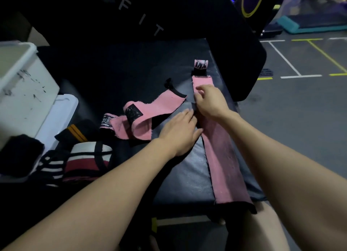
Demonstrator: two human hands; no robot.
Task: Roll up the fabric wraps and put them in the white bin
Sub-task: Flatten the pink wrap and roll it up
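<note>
Left hand [180, 132] presses flat on the long pink wrap [223, 156]; right hand [210, 102] pinches its edge; white bin [24, 93] sits left, contents hidden.

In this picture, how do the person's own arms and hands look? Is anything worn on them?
Both forearms are bare from the bottom edge of the picture up to the wrists: no sleeves show. The left hand and the right hand wear no gloves. I see no watch, bracelet or ring, though the dim light could hide a small one. No markings show on either arm.
</note>
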